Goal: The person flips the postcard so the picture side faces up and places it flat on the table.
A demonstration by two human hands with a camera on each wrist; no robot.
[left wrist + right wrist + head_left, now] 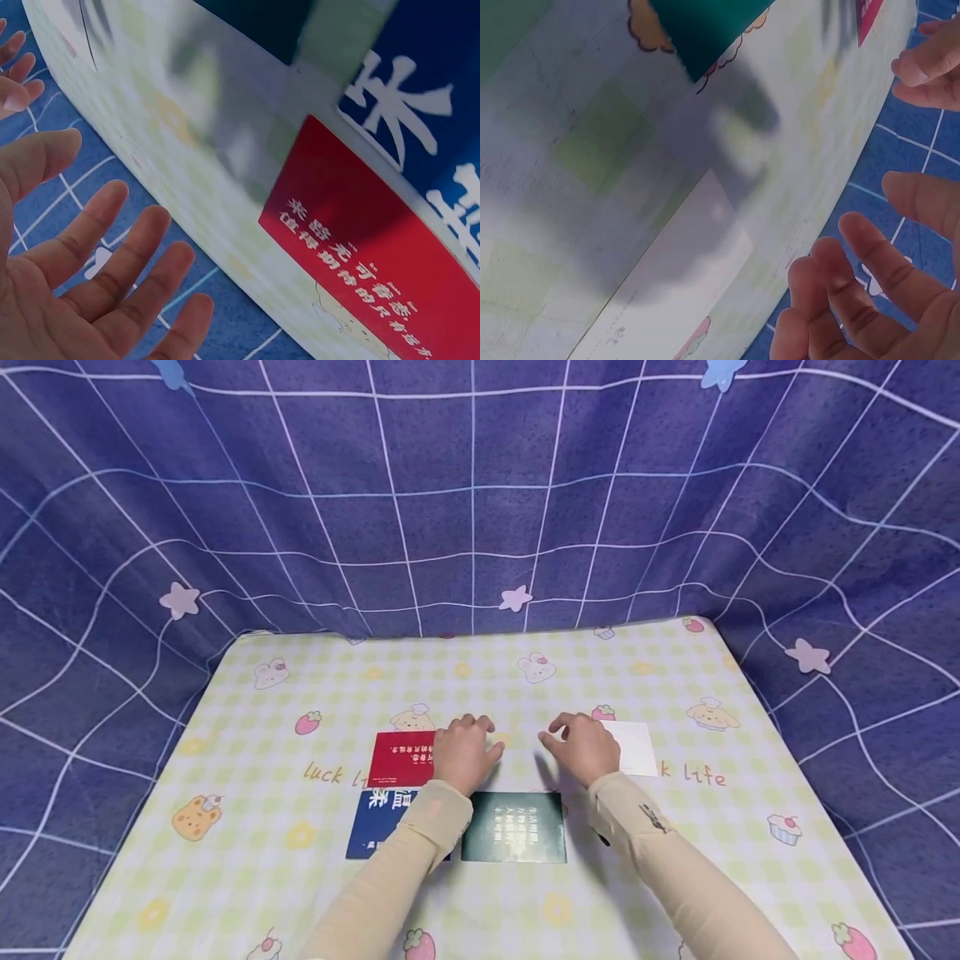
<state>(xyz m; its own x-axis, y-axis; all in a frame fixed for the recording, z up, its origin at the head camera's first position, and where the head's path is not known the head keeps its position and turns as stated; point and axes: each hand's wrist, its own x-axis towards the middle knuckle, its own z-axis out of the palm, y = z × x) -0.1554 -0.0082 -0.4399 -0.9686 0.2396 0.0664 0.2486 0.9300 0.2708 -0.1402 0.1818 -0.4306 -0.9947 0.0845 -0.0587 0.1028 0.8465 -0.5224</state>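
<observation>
My left hand (pixel 463 752) hovers over the right edge of a red card (pixel 397 760) printed with white characters, its fingers spread and holding nothing. Below the red card lies a blue card (pixel 371 822) with large white writing, partly covered by the left sleeve. A dark green card (pixel 513 828) with pale text sits to the right of the blue one. My right hand (pixel 585 750) is raised beside a white card (pixel 636 750) and hides its left part. In the right wrist view, the right fingers (pixel 870 277) are loosely bent above the white card (pixel 679 255), with nothing in them.
A pale checked cloth (pixel 247 827) with cartoon prints covers the table. Behind the table and along both sides hangs a blue curtain (pixel 450 518) with white grid lines and stars.
</observation>
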